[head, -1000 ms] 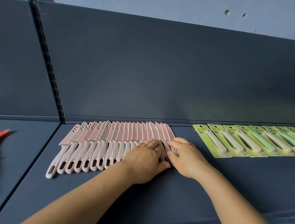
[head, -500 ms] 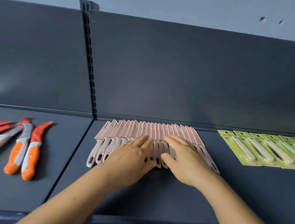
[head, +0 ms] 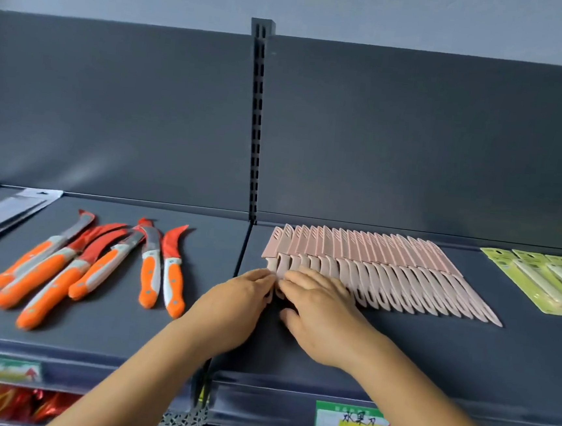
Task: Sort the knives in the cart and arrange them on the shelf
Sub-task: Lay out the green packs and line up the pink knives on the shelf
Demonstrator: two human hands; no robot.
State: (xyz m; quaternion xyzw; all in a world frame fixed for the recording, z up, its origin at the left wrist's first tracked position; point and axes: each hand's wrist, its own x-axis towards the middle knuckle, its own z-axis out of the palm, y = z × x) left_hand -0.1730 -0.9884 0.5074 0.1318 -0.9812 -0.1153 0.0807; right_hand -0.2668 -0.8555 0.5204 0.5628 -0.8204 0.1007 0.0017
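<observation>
Both hands lie flat, fingers straight, gripping nothing: left hand (head: pixel 236 305) touches the left end of the pink knives (head: pixel 379 272), right hand (head: pixel 323 313) presses on the handles just at its 3 o'clock. Row fans overlapped, sheathed, handles w/ slotted ends toward the person. Bare shelf (head: pixel 431 348) at 6 o'clock; orange knives (head: pixel 98 264) at 9, green carded knives (head: pixel 545 283) at 3; shelf seam just left of the row.
</observation>
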